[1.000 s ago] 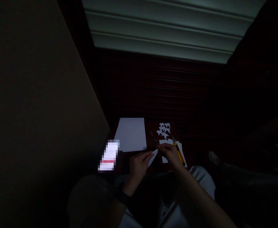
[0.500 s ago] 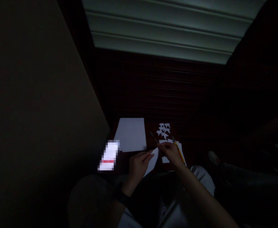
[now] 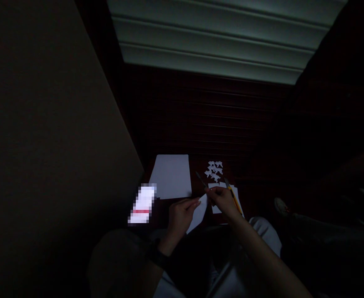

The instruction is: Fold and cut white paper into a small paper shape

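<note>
My left hand (image 3: 180,215) pinches a folded-looking piece of white paper (image 3: 198,214) between thumb and fingers, the paper slanting down toward my lap. At its upper corner, my right hand (image 3: 223,199) is closed with the fingertips on the paper's tip. A thin, pointed metal blade (image 3: 201,179) juts out by my right fingertips; its other end is hidden, and whether the hand touches it I cannot tell. Under and beside my right hand lie white paper sheets (image 3: 216,208) and a yellow utility knife (image 3: 235,199) with its blade pointing away.
A large white sheet (image 3: 171,176) lies on the dark table (image 3: 161,211), with a lit, pixelated phone-like screen (image 3: 143,205) at its left. Several small cut-paper shapes (image 3: 214,170) are heaped at the back right. A wall (image 3: 60,124) rises left; another person's shoe (image 3: 281,206) shows right.
Both hands stay almost in place on the paper, with only a very slight shift of the fingers. The things on the table have not moved.
</note>
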Demonstrator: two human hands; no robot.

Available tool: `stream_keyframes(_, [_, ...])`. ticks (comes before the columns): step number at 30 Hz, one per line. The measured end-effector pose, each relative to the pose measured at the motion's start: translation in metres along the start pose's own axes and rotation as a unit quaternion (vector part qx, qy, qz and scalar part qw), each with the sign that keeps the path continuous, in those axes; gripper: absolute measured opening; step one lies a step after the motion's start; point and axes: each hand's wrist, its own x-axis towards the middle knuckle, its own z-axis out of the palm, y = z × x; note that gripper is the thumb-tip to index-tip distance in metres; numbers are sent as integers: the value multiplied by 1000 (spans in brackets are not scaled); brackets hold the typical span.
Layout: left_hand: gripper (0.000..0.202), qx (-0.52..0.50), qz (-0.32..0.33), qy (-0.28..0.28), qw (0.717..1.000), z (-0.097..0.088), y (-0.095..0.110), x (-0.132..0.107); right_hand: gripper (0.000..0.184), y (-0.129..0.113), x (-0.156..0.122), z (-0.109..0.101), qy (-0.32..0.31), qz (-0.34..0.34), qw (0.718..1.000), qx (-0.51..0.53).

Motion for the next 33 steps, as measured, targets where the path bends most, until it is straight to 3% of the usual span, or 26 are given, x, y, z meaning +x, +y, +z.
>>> stream_keyframes(5, [16,5,-6,0,1000,-1,0,0,38,2,-2,1,-1,10,1000,12])
stream_keyframes(13, [19,-24,-74,-12,997,-2,-7,1,37,2,-9,9,25,13,998,48])
stream_keyframes(22, [21,-45,-84,13,995,-1,-7,-1,39,33,-15,24,70,12,997,24])
stream_keyframes(33, [22,-104,-107,-47,988,-2,-15,-2,33,17,-13,16,68,24,995,74])
